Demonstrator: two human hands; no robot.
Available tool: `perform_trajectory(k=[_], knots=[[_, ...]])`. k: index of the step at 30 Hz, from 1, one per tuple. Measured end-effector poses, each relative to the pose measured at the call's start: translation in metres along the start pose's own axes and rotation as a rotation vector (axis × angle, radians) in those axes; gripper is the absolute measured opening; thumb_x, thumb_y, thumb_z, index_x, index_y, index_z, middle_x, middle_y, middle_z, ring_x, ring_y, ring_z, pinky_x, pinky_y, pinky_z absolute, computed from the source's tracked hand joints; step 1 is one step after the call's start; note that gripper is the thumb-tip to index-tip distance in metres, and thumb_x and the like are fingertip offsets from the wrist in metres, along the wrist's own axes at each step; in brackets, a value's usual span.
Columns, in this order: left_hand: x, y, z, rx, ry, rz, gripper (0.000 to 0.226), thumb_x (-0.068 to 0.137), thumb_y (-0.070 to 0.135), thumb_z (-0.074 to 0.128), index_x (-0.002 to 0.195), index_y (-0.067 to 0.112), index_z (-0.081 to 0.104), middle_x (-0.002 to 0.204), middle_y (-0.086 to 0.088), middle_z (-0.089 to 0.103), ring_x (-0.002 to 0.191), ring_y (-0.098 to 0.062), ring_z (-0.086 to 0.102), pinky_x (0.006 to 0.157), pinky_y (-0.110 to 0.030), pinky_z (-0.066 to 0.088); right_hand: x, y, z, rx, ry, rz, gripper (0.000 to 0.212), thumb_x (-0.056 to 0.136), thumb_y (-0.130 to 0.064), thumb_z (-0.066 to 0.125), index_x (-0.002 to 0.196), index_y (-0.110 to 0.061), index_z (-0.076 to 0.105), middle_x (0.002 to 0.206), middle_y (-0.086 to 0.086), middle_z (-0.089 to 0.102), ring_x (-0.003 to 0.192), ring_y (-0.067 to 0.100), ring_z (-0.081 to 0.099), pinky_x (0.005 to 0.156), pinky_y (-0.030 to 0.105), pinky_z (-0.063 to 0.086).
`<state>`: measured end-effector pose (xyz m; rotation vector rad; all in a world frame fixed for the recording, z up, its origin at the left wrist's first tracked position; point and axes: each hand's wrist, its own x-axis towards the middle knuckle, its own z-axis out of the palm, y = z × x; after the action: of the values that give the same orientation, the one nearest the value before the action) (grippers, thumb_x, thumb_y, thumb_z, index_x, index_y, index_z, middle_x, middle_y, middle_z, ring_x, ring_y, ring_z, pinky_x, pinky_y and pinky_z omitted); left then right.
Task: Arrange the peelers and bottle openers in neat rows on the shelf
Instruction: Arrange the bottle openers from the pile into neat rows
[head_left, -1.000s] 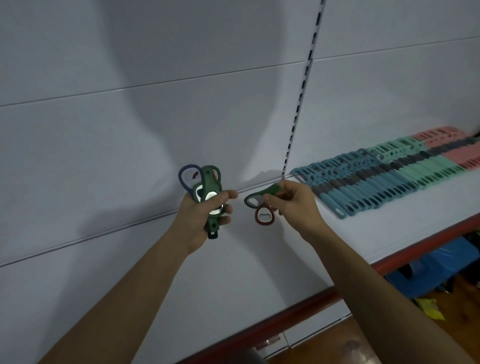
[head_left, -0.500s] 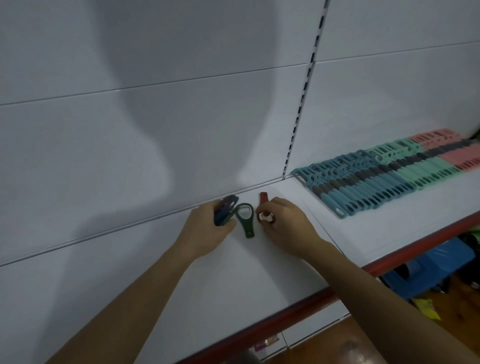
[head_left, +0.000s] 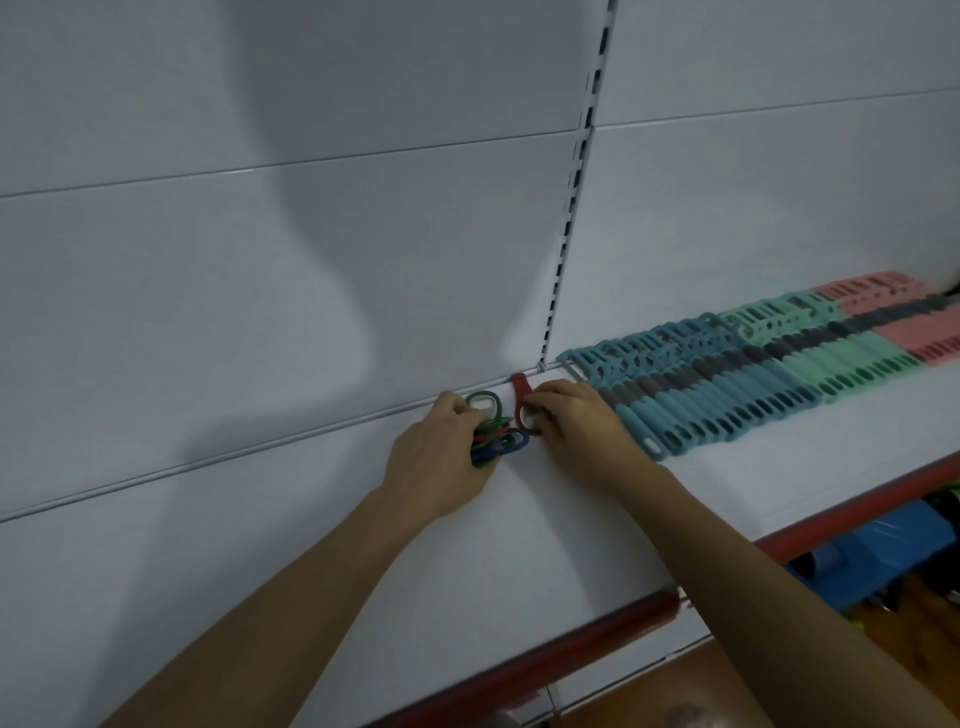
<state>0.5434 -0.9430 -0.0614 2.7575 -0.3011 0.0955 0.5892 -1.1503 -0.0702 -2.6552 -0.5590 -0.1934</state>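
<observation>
My left hand (head_left: 439, 457) grips a bunch of bottle openers (head_left: 493, 434) in green, red and blue, low over the white shelf (head_left: 363, 545) near the back wall. One green opener's loop (head_left: 484, 402) sticks out above my fingers. My right hand (head_left: 576, 423) pinches a red bottle opener (head_left: 521, 402) that lies on the shelf with its handle pointing at the back wall. To the right lies a neat row of peelers (head_left: 727, 395) in blue, mint and pink with dark grey middles.
The shelf has a red front edge (head_left: 597, 631). A slotted upright (head_left: 571, 182) runs up the white back panel. Blue items (head_left: 883, 551) sit below the shelf at the right, over a wooden floor.
Both hands came down from mid-air to the shelf. The red opener now lies nearer the back wall, and the green opener that lay between my hands is back with the bunch at my left fingers.
</observation>
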Motion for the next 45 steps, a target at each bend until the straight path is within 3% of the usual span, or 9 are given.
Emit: perform_trajectory(k=[12,21,24,27,32,36,39,42,45], knots=[[0.036,0.020,0.019,-0.127,0.070,-0.083,0.039,0.083,0.050,0.072,0.116,0.030,0.069,0.115,0.008,0.050,0.085,-0.018,0.063,0.073,-0.038,0.056,0.026,0.028,0.001,0.186,-0.041,-0.115,0.023,0.092,-0.014,0.056,0.102,-0.006,0.075,0.102,0.015,0.068,0.091,0.033,0.063,0.080,0.041,0.052],[0.032,0.022,0.019,-0.180,0.099,-0.079,0.042,0.082,0.047,0.077,0.119,0.029,0.070,0.114,0.006,0.052,0.087,-0.012,0.060,0.075,-0.031,0.054,0.035,0.037,0.006,0.217,0.002,-0.200,0.019,0.091,-0.005,0.063,0.106,-0.007,0.073,0.103,0.014,0.069,0.094,0.034,0.064,0.083,0.044,0.053],[0.028,0.022,0.010,-0.277,0.089,-0.054,0.040,0.082,0.034,0.081,0.119,0.026,0.070,0.110,0.007,0.054,0.087,-0.009,0.060,0.077,-0.023,0.051,0.030,0.032,-0.008,0.310,0.058,-0.229,0.035,0.086,0.001,0.065,0.120,-0.009,0.068,0.115,0.008,0.064,0.092,0.020,0.061,0.087,0.034,0.052],[0.026,0.027,-0.003,-0.377,0.075,-0.063,0.029,0.082,0.021,0.081,0.104,0.035,0.068,0.089,0.017,0.067,0.077,-0.003,0.064,0.067,-0.017,0.048,0.026,0.019,-0.029,0.509,-0.057,-0.335,0.044,0.083,-0.004,0.075,0.121,-0.018,0.059,0.111,-0.006,0.065,0.082,0.006,0.060,0.074,0.021,0.051],[0.024,0.034,-0.017,-0.734,-0.034,-0.296,0.027,0.079,0.022,0.088,0.095,0.032,0.069,0.072,0.011,0.073,0.062,-0.012,0.072,0.045,-0.017,0.047,0.036,0.011,-0.029,0.793,-0.136,-0.240,0.019,0.088,-0.006,0.074,0.097,-0.017,0.061,0.088,0.000,0.070,0.071,0.032,0.066,0.061,0.053,0.055],[0.017,0.022,-0.028,-0.753,-0.083,-0.302,0.028,0.085,0.020,0.083,0.104,0.029,0.066,0.073,0.011,0.070,0.059,-0.007,0.068,0.047,-0.014,0.046,0.046,0.000,-0.030,0.910,-0.118,-0.236,0.007,0.095,-0.009,0.068,0.089,-0.009,0.065,0.076,0.005,0.068,0.063,0.030,0.064,0.059,0.054,0.055],[0.007,0.000,-0.034,-0.703,-0.072,-0.343,0.026,0.092,0.020,0.075,0.112,0.030,0.062,0.089,0.010,0.068,0.068,0.001,0.065,0.056,-0.014,0.048,0.052,-0.008,-0.034,1.052,-0.014,-0.083,0.006,0.098,-0.005,0.062,0.093,-0.001,0.060,0.077,0.005,0.071,0.061,0.026,0.066,0.057,0.044,0.056],[-0.005,-0.023,-0.038,-0.615,0.021,-0.383,0.033,0.095,0.019,0.070,0.121,0.035,0.057,0.105,0.015,0.068,0.086,0.001,0.065,0.070,-0.014,0.048,0.055,-0.009,-0.035,0.932,0.117,-0.086,0.011,0.092,-0.010,0.071,0.086,-0.018,0.066,0.076,-0.001,0.071,0.065,0.022,0.068,0.062,0.032,0.058],[-0.009,-0.032,-0.039,-0.447,0.076,-0.409,0.021,0.092,0.029,0.073,0.110,0.036,0.063,0.101,0.011,0.070,0.090,-0.004,0.067,0.079,-0.027,0.054,0.050,-0.014,-0.024,0.589,0.104,-0.373,0.025,0.082,-0.016,0.083,0.080,-0.036,0.068,0.078,-0.020,0.063,0.070,0.003,0.062,0.066,0.019,0.052]])
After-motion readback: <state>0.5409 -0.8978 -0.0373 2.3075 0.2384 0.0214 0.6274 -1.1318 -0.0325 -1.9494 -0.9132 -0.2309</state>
